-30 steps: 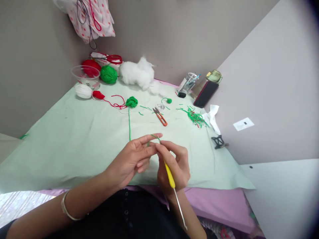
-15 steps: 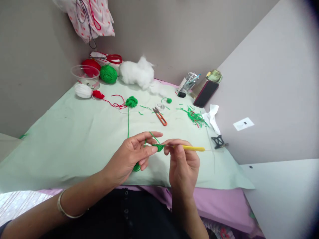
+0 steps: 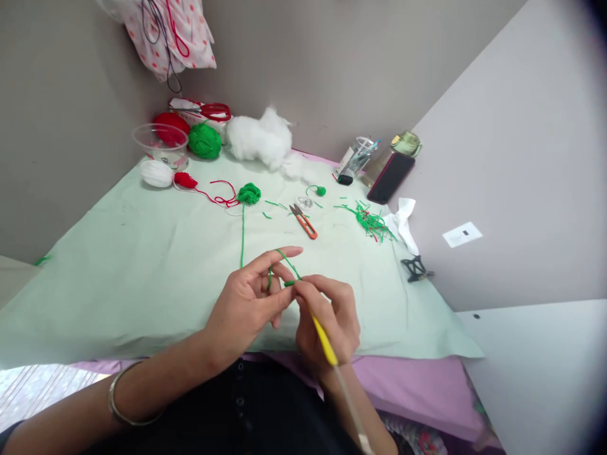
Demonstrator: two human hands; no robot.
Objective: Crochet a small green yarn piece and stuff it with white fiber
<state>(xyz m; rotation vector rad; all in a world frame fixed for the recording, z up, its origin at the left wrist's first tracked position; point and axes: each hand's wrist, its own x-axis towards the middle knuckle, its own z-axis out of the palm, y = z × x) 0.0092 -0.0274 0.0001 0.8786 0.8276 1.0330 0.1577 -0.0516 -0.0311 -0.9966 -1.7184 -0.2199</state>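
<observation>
Crocheting: my left hand [image 3: 249,300] and right hand [image 3: 329,316] meet at centre frame, over the pale green paper sheet [image 3: 142,265] covering the table.
Left hand: clenched lightly on a tiny green crocheted piece [image 3: 289,283], forefinger stretched out with the thin green yarn strand [image 3: 243,234] looped over it.
Right hand: grasping the yellow-handled metal crochet hook [image 3: 327,335], tip at the green piece, shaft slanting toward the lower right of the frame.
Yarn source: the strand runs up the frame to a small loose green yarn bundle [image 3: 249,193], well apart from my hands.
Progress: I judge the work barely begun; only a few stitches show between my fingertips, and most of the piece is left.
Already done, by the look of it: a small green crocheted ball [image 3: 321,191] above centre and a heap of green yarn clippings [image 3: 372,222] to the right suggest finished bits and trimmed ends.
Other supplies: orange-handled thread snips [image 3: 304,222] above my hands; white stuffing fibre [image 3: 258,139], a green yarn ball [image 3: 205,140] and a red yarn ball [image 3: 171,123] at upper left.
Writing: none readable; the dark phone [image 3: 391,177] at upper right shows no brand I can make out.
</observation>
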